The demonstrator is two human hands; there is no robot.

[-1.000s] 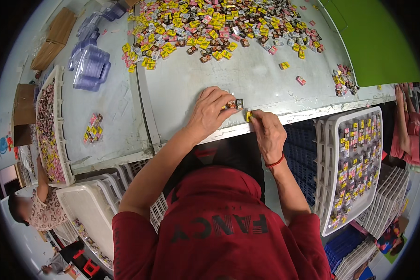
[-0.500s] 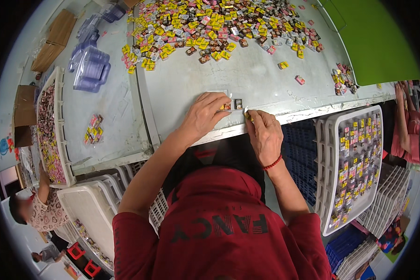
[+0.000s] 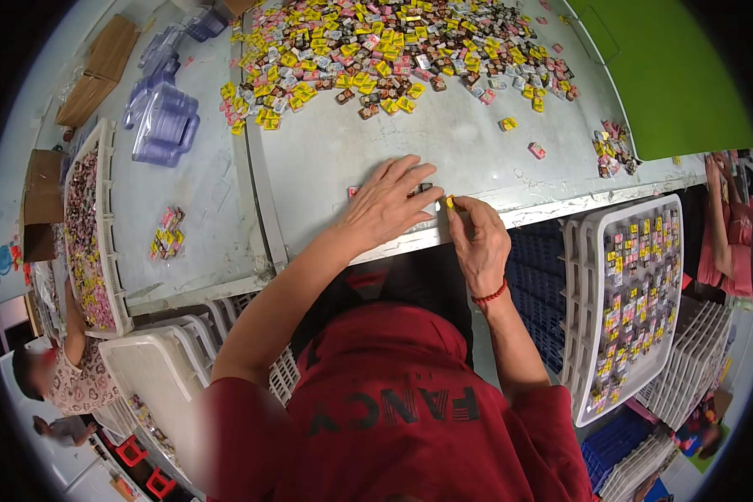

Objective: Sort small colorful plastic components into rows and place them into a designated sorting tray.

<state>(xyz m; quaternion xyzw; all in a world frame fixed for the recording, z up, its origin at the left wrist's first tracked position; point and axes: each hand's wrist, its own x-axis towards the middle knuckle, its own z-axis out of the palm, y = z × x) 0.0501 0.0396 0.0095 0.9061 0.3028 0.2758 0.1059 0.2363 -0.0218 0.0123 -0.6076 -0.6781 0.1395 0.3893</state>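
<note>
Near the front edge of the table, my left hand (image 3: 389,205) lies palm down with its fingers spread. Beneath and around it are a small pink piece (image 3: 353,192) and a dark one partly hidden by the fingers. Just to its right, my right hand (image 3: 482,243) pinches a small yellow box-like piece (image 3: 450,202) between thumb and fingertips. Further back on the table (image 3: 309,159) spreads a big heap of small pieces (image 3: 376,58) in yellow, pink, brown and white.
Clear plastic trays (image 3: 166,125) are stacked at the far left. A white crate (image 3: 117,276) of pieces stands left, with a co-worker (image 3: 71,376) beside it. At right, a white rack tray (image 3: 581,335) holds filled packs, below a green board (image 3: 686,75). Another person (image 3: 728,243) works at far right.
My left hand has opened out, its fingers spreading flat over the pieces. My right hand has shifted slightly, still pinching the yellow piece, which now shows more plainly.
</note>
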